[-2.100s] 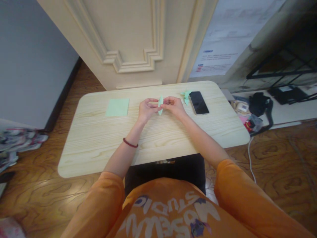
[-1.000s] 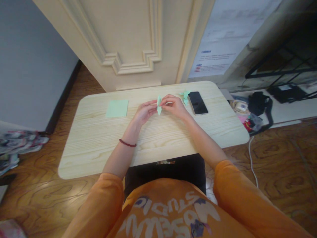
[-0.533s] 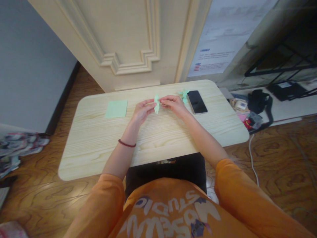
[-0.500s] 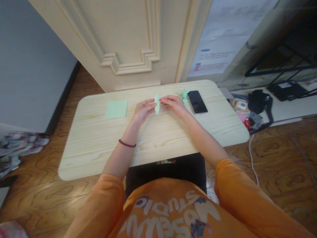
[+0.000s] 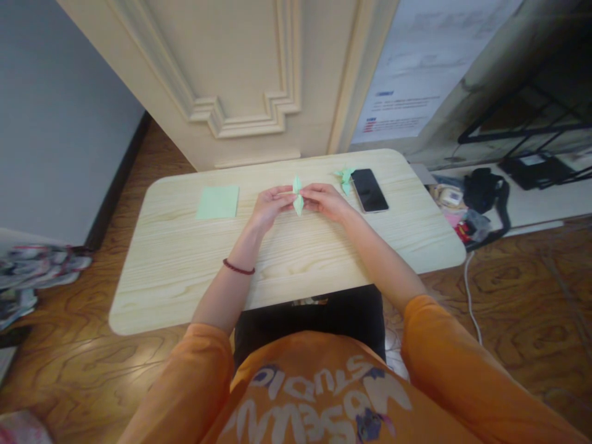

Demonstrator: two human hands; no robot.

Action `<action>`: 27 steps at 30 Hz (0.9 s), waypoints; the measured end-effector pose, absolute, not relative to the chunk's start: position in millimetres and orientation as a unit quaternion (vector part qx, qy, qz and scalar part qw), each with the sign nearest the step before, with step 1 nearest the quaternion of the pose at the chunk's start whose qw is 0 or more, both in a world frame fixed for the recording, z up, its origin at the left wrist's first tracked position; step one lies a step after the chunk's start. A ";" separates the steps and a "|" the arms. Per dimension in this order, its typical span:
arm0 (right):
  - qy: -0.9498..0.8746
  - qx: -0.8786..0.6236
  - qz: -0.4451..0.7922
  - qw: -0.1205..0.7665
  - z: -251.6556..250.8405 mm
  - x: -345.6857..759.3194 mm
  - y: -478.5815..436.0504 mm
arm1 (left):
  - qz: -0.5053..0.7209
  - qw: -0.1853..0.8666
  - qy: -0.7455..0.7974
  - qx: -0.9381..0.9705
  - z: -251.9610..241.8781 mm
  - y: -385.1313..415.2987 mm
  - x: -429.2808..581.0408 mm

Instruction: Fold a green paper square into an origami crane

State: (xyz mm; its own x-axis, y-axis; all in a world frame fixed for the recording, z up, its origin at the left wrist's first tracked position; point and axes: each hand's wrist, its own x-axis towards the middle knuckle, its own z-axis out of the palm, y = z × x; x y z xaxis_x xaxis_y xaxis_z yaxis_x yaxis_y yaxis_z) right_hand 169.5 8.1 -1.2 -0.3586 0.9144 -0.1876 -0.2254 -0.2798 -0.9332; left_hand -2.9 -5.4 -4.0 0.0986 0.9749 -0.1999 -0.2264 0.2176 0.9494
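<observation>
Between my two hands, over the middle of the table, is a small folded piece of light green paper (image 5: pixel 298 205) with a pointed tip at its far end and another at its near end. My left hand (image 5: pixel 272 206) pinches its left side between thumb and fingers. From the right, my right hand (image 5: pixel 325 200) grips the other side with its fingertips. The fingers hide the middle of the folds. To the right lies a finished-looking green paper crane (image 5: pixel 345 177). A flat stack of green square paper (image 5: pixel 218 202) lies left of my left hand.
A dark-screened smartphone (image 5: pixel 369 190) lies beside the crane on the pale wooden table (image 5: pixel 185 265). Behind the table stands a cream panelled door (image 5: pixel 245 74). Low at right, a shelf (image 5: pixel 531 200) holds assorted small items; a white cable (image 5: pixel 469 296) runs down to the floor.
My right fingers have closed in on the folded paper, which has shifted slightly right and turned so its two pointed ends show more widely. The other things stay in place.
</observation>
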 end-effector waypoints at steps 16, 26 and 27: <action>-0.466 -0.420 0.635 0.451 1.1 164.6 4.2 | 0.494 0.641 0.449 0.379 -1.4 -7.5 0.1; -0.441 -0.407 0.657 0.457 1.0 164.5 4.8 | 0.499 0.656 0.436 0.361 -0.7 -6.4 1.4; -0.439 -0.408 0.659 0.455 1.7 164.3 4.4 | 0.501 0.658 0.435 0.357 -0.5 -6.3 1.0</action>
